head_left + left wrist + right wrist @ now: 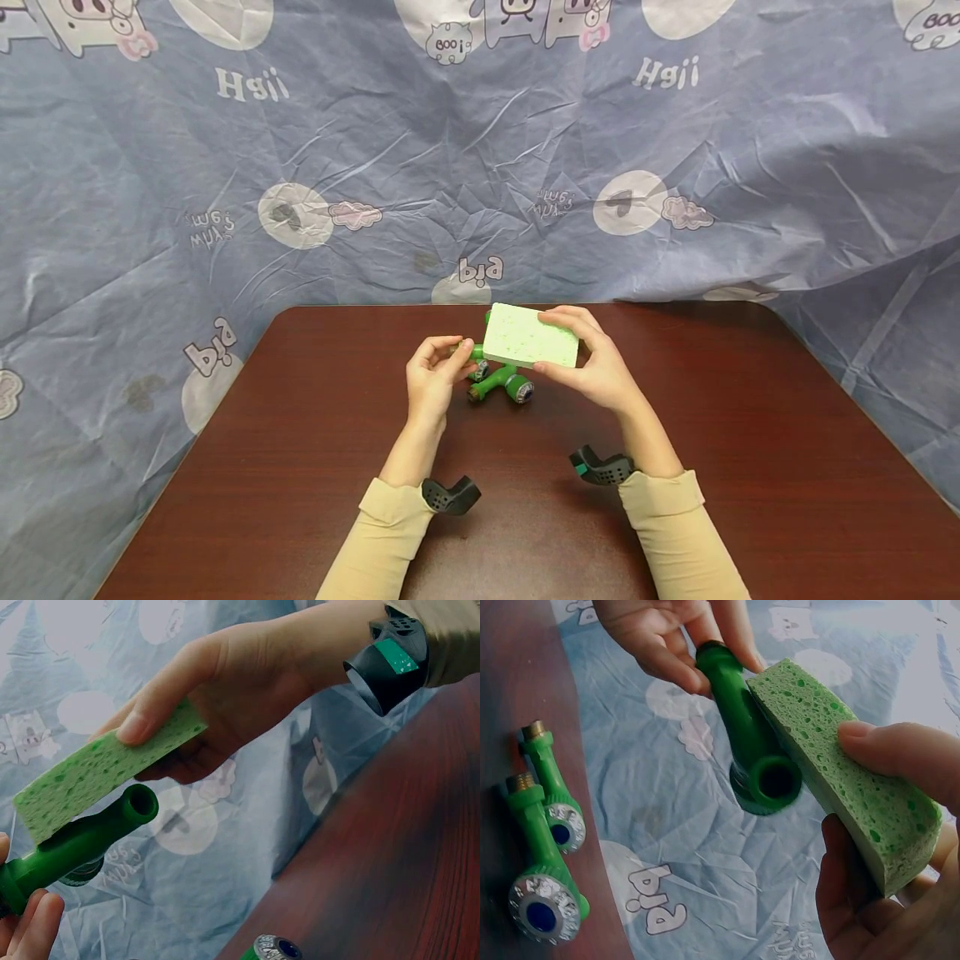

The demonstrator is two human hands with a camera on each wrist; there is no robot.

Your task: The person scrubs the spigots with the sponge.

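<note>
Left hand [433,375] pinches the valve [742,720], right hand [600,360] grips the sponge [527,335]; I'd press it snug, rub lengthwise tbh.

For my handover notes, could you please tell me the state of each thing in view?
Sponge: held up, gripped by the right hand; wetness unclear.
First valve: held up by the left hand, one end open.
Second valve, third valve: lying on the table.
Sheet: wrinkled, hanging behind the table.
</note>
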